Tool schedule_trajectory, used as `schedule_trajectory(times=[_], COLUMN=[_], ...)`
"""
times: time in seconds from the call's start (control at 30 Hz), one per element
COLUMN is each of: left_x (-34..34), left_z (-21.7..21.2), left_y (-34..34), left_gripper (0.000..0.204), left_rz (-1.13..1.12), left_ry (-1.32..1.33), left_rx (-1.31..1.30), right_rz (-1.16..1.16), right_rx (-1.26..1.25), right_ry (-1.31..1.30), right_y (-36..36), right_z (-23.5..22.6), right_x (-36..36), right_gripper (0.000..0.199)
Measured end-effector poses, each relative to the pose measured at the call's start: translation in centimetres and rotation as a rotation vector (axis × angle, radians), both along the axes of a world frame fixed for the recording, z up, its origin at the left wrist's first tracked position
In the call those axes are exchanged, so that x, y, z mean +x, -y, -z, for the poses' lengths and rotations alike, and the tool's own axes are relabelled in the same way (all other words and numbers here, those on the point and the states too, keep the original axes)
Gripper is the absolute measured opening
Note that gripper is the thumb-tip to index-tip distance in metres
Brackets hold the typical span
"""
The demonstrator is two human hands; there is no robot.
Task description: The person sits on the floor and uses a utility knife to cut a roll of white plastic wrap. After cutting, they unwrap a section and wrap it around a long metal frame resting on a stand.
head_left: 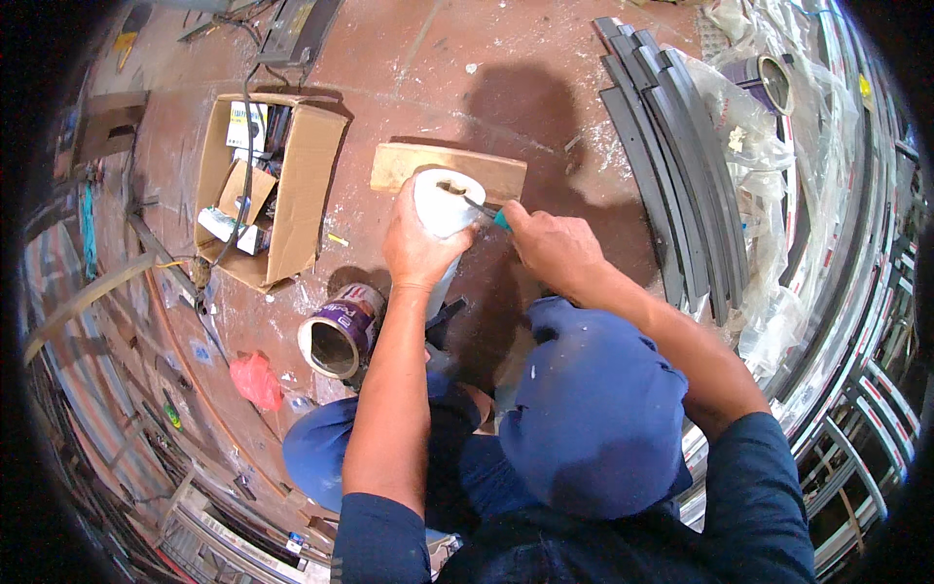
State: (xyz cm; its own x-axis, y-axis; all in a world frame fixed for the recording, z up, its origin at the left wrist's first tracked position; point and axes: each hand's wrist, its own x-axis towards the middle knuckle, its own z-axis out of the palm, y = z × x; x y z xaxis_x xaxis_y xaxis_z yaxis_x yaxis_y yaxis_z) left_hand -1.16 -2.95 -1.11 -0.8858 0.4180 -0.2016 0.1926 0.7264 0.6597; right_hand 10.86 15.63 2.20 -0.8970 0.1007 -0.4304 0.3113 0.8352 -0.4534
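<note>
My left hand (418, 243) is wrapped round a white cylinder (446, 216) and holds it up with its top end facing me. A ragged brownish opening shows in that end. My right hand (555, 243) grips a thin-shafted tool (501, 220) with a teal handle, which looks like a screwdriver. The tool's shaft slants left, its tip at the edge of the opening; how deep the tip sits I cannot tell. Just beyond the cylinder a wooden board (501, 175) lies on the floor. Part of the white body continues below my left hand, between my knees.
On the left stands an open cardboard box (304, 195) with packages and a cable. A purple can (358, 316) lies near my left forearm, a red plastic bag (256, 380) beyond it. Dark grey strips (671, 165) and clear plastic wrap (764, 195) lie on the right.
</note>
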Motion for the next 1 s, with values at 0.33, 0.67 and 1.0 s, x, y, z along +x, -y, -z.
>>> schedule_trajectory(times=[0.33, 0.67, 1.0], left_x=[-0.7, -1.0, -2.0], left_z=[0.0, 0.2, 0.8], left_y=[0.2, 0.2, 0.7], left_gripper=[0.102, 0.104, 0.11], left_rz=[0.001, 0.011, 0.033], left_ry=[0.033, 0.099, 0.126], left_rx=[0.015, 0.085, 0.09], right_rz=[-0.02, -0.004, 0.024], right_rx=[0.041, 0.051, 0.031], right_ry=[-0.046, -0.004, 0.004], right_y=[0.1, -0.3, -0.4], right_z=[-0.4, -0.6, 0.9], right_x=[-0.5, -1.3, -2.4], right_gripper=[0.019, 0.019, 0.019])
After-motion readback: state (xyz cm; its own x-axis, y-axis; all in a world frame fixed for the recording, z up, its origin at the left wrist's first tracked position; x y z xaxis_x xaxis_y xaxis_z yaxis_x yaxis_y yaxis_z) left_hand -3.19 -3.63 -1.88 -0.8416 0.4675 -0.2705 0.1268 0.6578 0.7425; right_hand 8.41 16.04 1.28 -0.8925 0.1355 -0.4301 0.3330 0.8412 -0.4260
